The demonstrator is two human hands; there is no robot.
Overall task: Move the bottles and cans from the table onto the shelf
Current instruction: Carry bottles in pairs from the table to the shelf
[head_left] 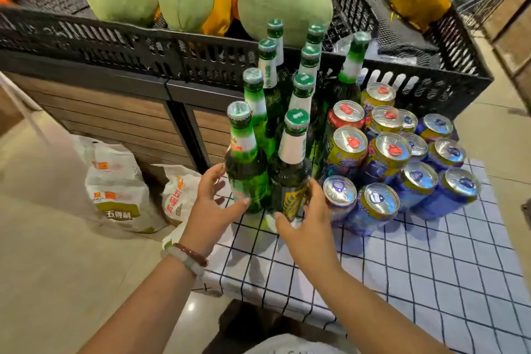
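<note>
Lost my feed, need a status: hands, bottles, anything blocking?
Left hand open, at the near-left bottle. Right hand open, at the near-right bottle. Neither lifted. Cans packed close on the right.

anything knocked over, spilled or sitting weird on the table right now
Nothing stands out. The green glass bottles stand upright with caps on, and the blue and yellow drink cans sit upright, sealed, packed beside them on the white checked tablecloth. No spill shows. The left hand and right hand reach around the two nearest bottles.
</note>
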